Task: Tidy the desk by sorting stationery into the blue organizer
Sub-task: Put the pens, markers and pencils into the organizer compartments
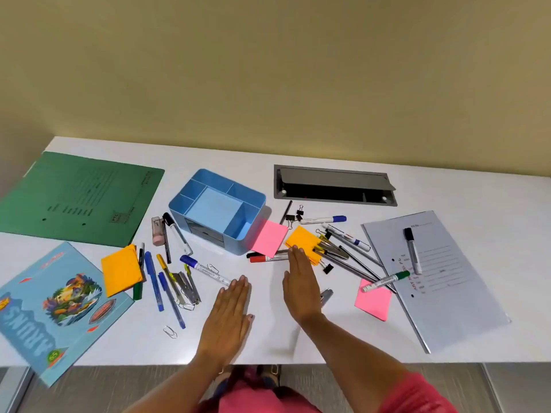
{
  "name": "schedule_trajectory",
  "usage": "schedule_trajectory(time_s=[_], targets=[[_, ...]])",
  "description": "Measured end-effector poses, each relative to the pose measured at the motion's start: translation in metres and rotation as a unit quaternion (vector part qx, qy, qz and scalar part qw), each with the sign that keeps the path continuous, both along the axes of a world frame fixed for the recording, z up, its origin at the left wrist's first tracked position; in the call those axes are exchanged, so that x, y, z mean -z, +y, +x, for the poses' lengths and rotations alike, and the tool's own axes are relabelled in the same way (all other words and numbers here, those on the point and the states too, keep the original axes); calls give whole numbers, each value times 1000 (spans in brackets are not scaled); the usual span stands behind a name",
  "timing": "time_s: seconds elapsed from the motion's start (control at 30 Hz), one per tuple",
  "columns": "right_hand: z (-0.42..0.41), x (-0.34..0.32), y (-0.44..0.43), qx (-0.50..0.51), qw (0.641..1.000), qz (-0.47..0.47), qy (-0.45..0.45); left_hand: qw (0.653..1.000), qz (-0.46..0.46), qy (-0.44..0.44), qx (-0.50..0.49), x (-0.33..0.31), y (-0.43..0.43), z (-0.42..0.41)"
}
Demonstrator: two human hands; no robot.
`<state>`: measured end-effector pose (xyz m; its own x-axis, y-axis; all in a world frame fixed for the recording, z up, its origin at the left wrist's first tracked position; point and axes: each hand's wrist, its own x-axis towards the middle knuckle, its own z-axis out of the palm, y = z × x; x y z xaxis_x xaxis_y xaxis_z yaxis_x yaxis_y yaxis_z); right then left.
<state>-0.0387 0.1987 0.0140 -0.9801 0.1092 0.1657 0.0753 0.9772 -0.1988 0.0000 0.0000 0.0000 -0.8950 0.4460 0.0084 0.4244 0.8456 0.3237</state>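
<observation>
over the white desk (343,338), left hand (229,311) and right hand (299,287) extend straight-fingered, released.

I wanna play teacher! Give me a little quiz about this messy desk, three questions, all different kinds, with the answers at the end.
1. True or false: pens already stand in the blue organizer.
2. Which thing lies on the grey folder? A) a black-capped marker B) scissors C) a ruler
3. How many pink note pads lie on the white desk?

Key:
1. False. Its top compartments look empty.
2. A.
3. Two: one right by the organizer, one beside the grey folder.
</observation>
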Motion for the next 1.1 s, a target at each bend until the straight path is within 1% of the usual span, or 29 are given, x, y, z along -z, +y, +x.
schedule_trajectory(time_s=[0.1, 0.13, 0.2, 0.3, 0.47, 0.57, 0.67, 0.73, 0.8, 0.83, 0.87, 0.93, 1.03, 1.1], targets=[[-8, 1, 2, 6, 998, -44, -37, 999, -11, -30, -3, 3, 1, 5], [-11, -1, 3, 14, 998, -48, -49, 998, -25, -57, -1, 4, 1, 10], [-15, -1, 3, 9, 996, -58, -63, 997, -25, -79, -2, 7, 3, 11], [-21, -2, 4, -3, 998, -31, -46, 996, -33, -88, 1, 7, 4, 8], [-28, 1, 7, -21, 998, 51, -22, 995, -34, -99, 9, 5, -1, 6], [-26, 1, 10, -21, 998, 49, -20, 994, -33, -106, 14, 4, -1, 6], [-19, 4, 15, -16, 1000, 11, 1, 994, -11, -110, 4, 0, 2, 5], [-13, 2, 18, -2, 999, -38, 20, 992, 35, -117, -7, -7, 5, 4], [-7, -2, 19, 25, 994, -102, 24, 985, 114, -123, -40, -15, 10, 2], [-5, -3, 19, 33, 991, -127, 30, 975, 162, -133, -73, -21, 14, 0], [-2, -6, 18, 27, 988, -141, 52, 959, 207, -168, -100, -29, 17, -2], [4, -12, 15, -4, 983, -148, 106, 930, 270, -212, -130, -46, 25, -7], [9, -23, 5, -50, 972, -160, 165, 896, 352, -214, -163, -72, 38, -15], [12, -36, -4, -55, 963, -212, 154, 881, 387, -202, -183, -89, 46, -21]])
